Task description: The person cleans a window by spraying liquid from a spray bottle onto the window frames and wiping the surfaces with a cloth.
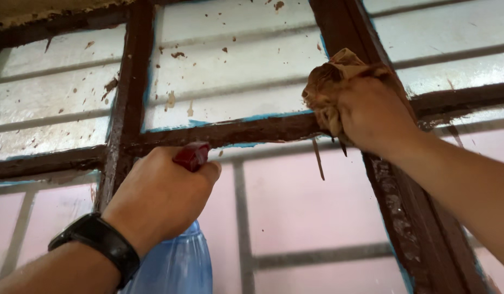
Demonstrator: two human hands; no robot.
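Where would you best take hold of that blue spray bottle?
Around the narrow neck just under the red trigger, coming from the side facing the person. The blue spray bottle widens below the neck, so a grip there probably sits snug and leaves a finger on the trigger. The left hand holds it that way; the right hand presses a brown rag to the window frame.

Head view, close, facing window [235, 81]

Frosted glass panes [235, 65] speckled with brown paint sit in a dark brown wooden window frame [126, 81] edged with blue tape [274, 116]
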